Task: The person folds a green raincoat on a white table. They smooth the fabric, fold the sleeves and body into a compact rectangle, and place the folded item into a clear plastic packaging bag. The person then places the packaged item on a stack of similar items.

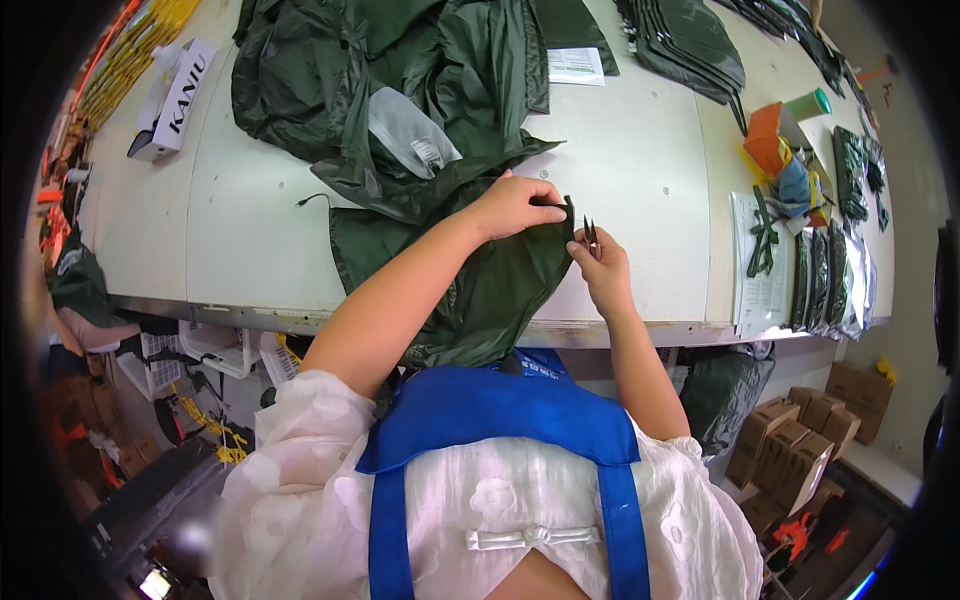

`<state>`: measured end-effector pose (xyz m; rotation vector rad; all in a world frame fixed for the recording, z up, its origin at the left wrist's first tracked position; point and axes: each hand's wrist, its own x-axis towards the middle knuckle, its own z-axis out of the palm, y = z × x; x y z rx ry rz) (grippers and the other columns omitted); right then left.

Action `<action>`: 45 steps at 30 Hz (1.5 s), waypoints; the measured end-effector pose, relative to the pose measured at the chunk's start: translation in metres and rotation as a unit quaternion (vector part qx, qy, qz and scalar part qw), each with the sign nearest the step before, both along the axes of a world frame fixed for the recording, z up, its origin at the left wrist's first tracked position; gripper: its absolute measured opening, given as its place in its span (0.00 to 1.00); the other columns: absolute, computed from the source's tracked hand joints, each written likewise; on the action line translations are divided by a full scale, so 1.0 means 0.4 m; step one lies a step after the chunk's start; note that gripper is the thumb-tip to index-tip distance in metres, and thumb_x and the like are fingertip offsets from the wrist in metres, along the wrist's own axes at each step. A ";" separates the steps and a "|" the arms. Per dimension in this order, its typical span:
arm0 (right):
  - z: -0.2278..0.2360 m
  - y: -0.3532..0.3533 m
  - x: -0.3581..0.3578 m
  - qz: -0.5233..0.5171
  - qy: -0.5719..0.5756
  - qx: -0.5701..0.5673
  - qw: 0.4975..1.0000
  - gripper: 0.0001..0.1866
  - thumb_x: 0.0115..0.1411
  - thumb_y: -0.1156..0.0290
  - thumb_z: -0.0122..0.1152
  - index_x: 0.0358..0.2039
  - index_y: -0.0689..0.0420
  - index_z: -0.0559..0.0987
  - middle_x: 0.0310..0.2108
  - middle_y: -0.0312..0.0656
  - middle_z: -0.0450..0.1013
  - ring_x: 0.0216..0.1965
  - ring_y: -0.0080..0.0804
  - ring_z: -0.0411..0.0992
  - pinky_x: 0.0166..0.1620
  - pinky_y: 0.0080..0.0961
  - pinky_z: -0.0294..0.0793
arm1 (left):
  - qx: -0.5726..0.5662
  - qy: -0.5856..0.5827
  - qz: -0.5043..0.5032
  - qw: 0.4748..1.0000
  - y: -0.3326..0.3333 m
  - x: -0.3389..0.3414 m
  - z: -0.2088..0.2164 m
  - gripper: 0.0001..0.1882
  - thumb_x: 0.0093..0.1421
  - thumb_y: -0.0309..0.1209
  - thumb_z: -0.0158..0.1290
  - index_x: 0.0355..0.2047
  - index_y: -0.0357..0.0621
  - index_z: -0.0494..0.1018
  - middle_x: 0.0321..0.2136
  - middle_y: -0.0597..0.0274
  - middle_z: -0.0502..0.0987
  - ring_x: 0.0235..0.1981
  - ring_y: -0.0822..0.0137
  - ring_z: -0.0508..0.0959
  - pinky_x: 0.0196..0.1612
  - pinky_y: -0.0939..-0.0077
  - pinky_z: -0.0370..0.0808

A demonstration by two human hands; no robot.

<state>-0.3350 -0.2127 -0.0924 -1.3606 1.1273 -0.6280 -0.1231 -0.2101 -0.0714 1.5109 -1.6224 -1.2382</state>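
Observation:
A dark green garment of thin, shiny fabric (490,285) spreads over the white table and hangs over its near edge. My left hand (512,207) pinches the fabric near a dark narrow edge or strip, with thumb and fingers together. Just to the right, my right hand (605,268) holds small thread snips (591,235), their pointed blades tipped up and away from me. The right thumb and a fingertip also meet the garment's edge. A clear plastic bag (410,130) lies on the green cloth beyond my left forearm.
A white box (175,100) stands at the far left by yellow packets (130,60). Stacked dark green pieces (690,45) lie at the back right. An orange box (766,138), wrapped packets (838,275) and a paper sheet (757,300) are at right. Cardboard cartons (790,460) sit below.

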 end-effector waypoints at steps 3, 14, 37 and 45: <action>0.056 -0.011 -0.006 -0.052 -0.196 0.090 0.975 0.09 0.63 0.72 0.52 0.43 0.60 0.72 0.29 0.32 0.70 0.23 0.15 0.62 0.28 0.15 0.63 | 0.043 0.154 0.044 0.986 0.007 0.009 0.037 0.10 0.57 0.34 0.57 0.28 0.38 0.76 0.22 0.68 0.74 0.26 0.78 0.69 0.34 0.80 0.66; 0.089 -0.052 0.091 0.005 0.011 -0.135 0.991 0.13 0.51 0.77 0.66 0.39 0.60 0.79 0.25 0.30 0.72 0.20 0.12 0.54 0.23 0.13 0.56 | 0.075 0.150 0.011 0.986 0.024 0.022 0.056 0.09 0.61 0.28 0.51 0.40 0.38 0.75 0.29 0.69 0.73 0.33 0.76 0.70 0.40 0.79 0.68; 0.157 -0.046 0.036 0.064 -0.103 -0.144 0.982 0.12 0.53 0.81 0.59 0.40 0.60 0.75 0.32 0.41 0.73 0.31 0.28 0.73 0.34 0.21 0.73 | -0.067 0.113 0.127 0.983 0.054 0.002 0.076 0.11 0.54 0.23 0.56 0.39 0.40 0.79 0.34 0.59 0.81 0.37 0.71 0.79 0.44 0.78 0.73; 0.144 -0.106 0.011 0.112 0.139 -0.405 0.897 0.14 0.47 0.72 0.70 0.35 0.56 0.77 0.32 0.39 0.76 0.31 0.34 0.73 0.36 0.29 0.71 | -0.030 0.146 0.120 0.982 0.056 0.005 0.075 0.13 0.54 0.21 0.55 0.41 0.40 0.78 0.36 0.61 0.81 0.38 0.72 0.78 0.45 0.78 0.73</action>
